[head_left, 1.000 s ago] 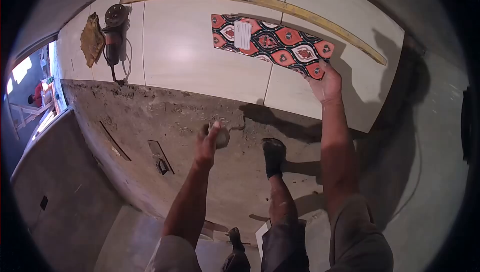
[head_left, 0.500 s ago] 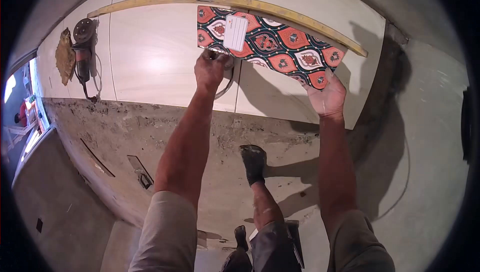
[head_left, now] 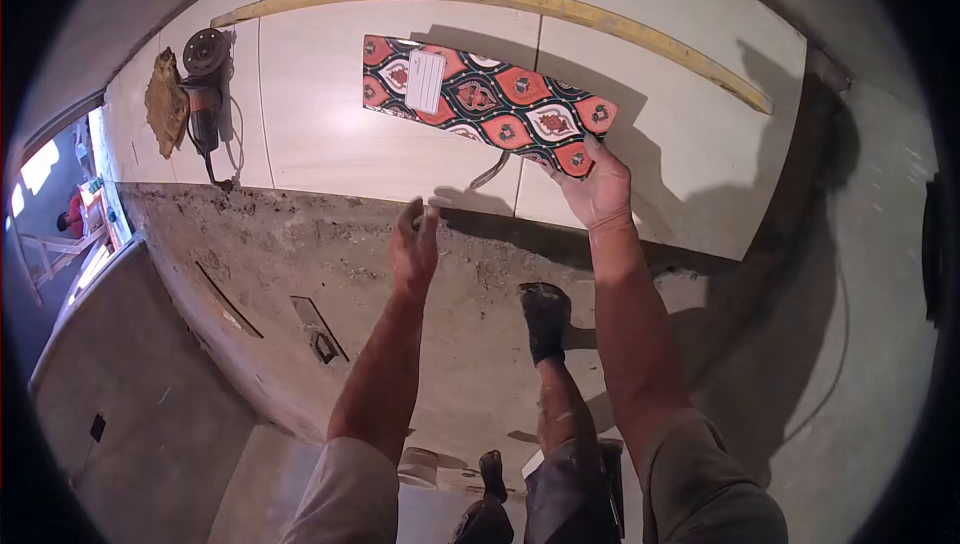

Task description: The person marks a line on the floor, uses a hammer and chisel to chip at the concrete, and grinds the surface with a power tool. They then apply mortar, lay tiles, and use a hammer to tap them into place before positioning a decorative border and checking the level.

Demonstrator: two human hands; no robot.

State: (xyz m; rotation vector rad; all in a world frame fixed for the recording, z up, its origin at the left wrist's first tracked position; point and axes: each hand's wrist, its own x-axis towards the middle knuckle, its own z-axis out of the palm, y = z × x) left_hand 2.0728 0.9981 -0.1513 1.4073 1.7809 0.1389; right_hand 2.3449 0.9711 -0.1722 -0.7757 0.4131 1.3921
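Note:
My right hand (head_left: 598,189) grips the lower right corner of a long patterned book-like object (head_left: 480,99) in red, white and dark green, with a white lined label on it. The object is lifted over pale tiles (head_left: 330,94) and casts a shadow on them. My left hand (head_left: 414,244) is off the object, below the tiles' near edge, with its fingers apart and nothing in them. Part of a curved grey thing (head_left: 489,172) shows under the object.
A yellow level (head_left: 600,12) lies along the tiles' far side. At the left are an angle grinder (head_left: 204,94) and a brown ragged piece (head_left: 165,104). A trowel (head_left: 320,329) lies on the rough floor. Beyond an opening at far left, a person (head_left: 72,216) is visible.
My left hand has let go near the object's lower edge and drawn back toward me. The patterned object has moved left and away from the yellow level, still in my right hand.

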